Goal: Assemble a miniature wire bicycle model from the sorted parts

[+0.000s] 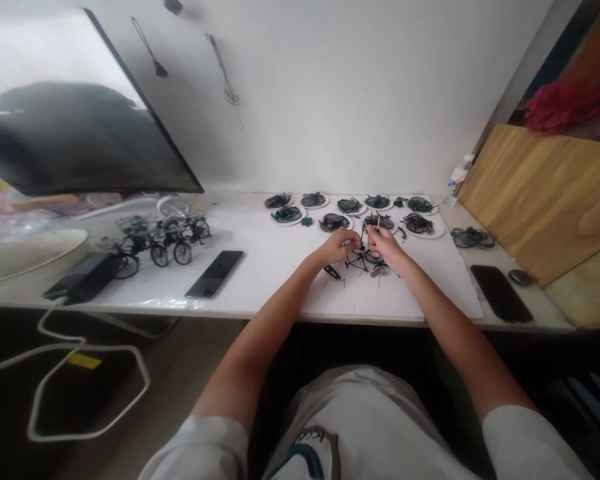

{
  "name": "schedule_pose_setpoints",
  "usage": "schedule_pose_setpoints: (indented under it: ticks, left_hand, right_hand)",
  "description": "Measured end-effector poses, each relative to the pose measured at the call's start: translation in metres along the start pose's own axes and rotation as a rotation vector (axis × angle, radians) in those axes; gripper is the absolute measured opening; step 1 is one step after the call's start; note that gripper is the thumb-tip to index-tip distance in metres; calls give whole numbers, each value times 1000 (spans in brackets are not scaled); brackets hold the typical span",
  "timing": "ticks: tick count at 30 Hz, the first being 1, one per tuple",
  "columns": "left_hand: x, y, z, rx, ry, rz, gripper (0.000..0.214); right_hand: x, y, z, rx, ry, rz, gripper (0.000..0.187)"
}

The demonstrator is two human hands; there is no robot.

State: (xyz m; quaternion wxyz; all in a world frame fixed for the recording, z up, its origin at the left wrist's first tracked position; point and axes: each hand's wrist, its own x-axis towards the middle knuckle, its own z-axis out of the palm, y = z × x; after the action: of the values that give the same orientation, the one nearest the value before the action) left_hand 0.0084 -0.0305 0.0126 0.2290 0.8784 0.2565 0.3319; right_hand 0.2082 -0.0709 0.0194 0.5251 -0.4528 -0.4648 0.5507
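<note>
- Landmark: the dark miniature bicycle frame (356,261), which sits low between the hands, over the white sheet (360,300).
- Left hand (343,245): just beside the frame's upper left, fingers bent inward; what they grasp, if anything, I cannot tell.
- Right hand (381,244): at the frame's upper right, fingers curled, a thin pale rod (379,222) showing at their tips; whether they clench it I cannot tell.
- Tight against the frame: a small wheel (374,259) on its right, a dark loose part (333,272) on its left.
- Beyond the frame: plates (440,230) of dark parts, the nearest close to the fingers, limiting forward room.
- Nearer the person than the frame: a strip of bare sheet, then the desk's front edge.
- Left of the frame: a wider white stretch reaches a phone (215,274), with assembled miniature bicycles (169,233) farther off.
- Well right of the frame: the sheet's slanting edge, another dark phone (501,293), and the wooden board (545,200).
</note>
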Motion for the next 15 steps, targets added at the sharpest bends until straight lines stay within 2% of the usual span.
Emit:
schedule_pose_setpoints:
  ticks: [6,10,15]
  left_hand:
    - [-2,2,-1,58,35,-12,29]
    - [0,-5,0,126,74,-28,34]
    - [1,-14,3,134,127,-41,25]
  right_hand:
    - [1,-1,-2,-9,10,-17,54]
    - [1,-4,-5,-23,76,-78,53]
    - [4,-1,-8,-113,84,-125,52]
